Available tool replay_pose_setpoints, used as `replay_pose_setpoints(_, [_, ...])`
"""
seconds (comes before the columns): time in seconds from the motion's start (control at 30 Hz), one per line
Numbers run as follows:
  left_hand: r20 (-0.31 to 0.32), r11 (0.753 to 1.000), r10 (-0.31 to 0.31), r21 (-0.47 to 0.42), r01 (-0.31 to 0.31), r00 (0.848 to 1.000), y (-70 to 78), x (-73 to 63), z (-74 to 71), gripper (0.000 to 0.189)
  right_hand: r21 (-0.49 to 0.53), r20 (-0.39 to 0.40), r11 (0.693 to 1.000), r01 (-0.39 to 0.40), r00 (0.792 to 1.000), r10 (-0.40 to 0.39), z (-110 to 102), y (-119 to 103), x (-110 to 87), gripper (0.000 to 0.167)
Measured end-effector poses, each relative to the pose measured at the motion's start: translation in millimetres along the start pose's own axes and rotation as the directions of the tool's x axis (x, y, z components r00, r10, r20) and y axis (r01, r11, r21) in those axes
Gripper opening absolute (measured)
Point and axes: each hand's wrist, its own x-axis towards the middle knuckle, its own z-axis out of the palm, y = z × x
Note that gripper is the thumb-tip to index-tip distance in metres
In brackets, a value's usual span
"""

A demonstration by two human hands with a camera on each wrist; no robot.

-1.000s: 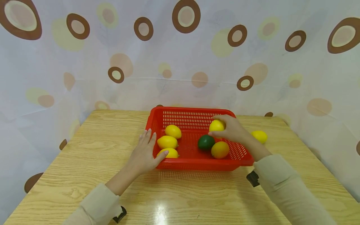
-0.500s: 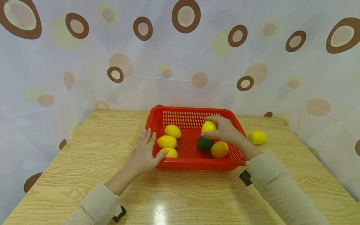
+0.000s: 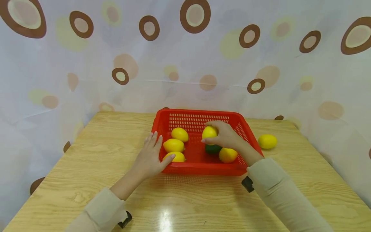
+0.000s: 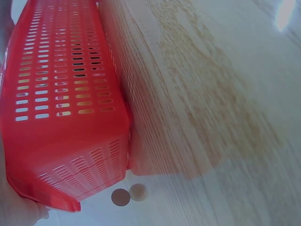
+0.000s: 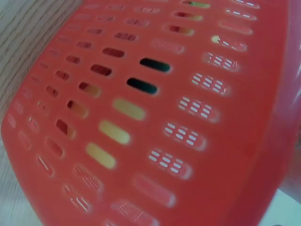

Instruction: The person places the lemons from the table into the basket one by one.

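In the head view, a red perforated plastic basket (image 3: 200, 168) sits on the table. My right hand (image 3: 224, 135) holds a yellow lemon (image 3: 209, 134) between thumb and fingers, over the right half of the basket. Partly hidden below it is a dark green fruit (image 3: 213, 149), with a yellow-orange fruit (image 3: 228, 155) beside that. My left hand (image 3: 149, 159) rests on the basket's front left corner, fingers extended across the left rim and thumb over the front rim. Three lemons, the middle one (image 3: 174, 146) among them, lie in a row along the left inside.
Another lemon (image 3: 267, 141) lies on the wooden table (image 3: 185, 203), just right of the basket. A patterned cloth (image 3: 174, 64) hangs behind the table. The basket's slotted wall (image 4: 61, 80) fills much of the left wrist view and nearly all of the right wrist view.
My right hand has carried the lemon leftward within the basket, and it now covers part of the dark green fruit. The left hand has stayed on the corner.
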Motion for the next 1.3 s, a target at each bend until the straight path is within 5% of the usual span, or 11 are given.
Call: replay_pose_setpoints(1.3, [-0.023, 1.000, 0.014, -0.003, -0.014, 1.000, -3.0, -6.0, 6.1, 0.083, -0.084, 0.217, 0.996, -0.008, 0.976, 0.026, 29.7, 0.1, -12.5, 0.061])
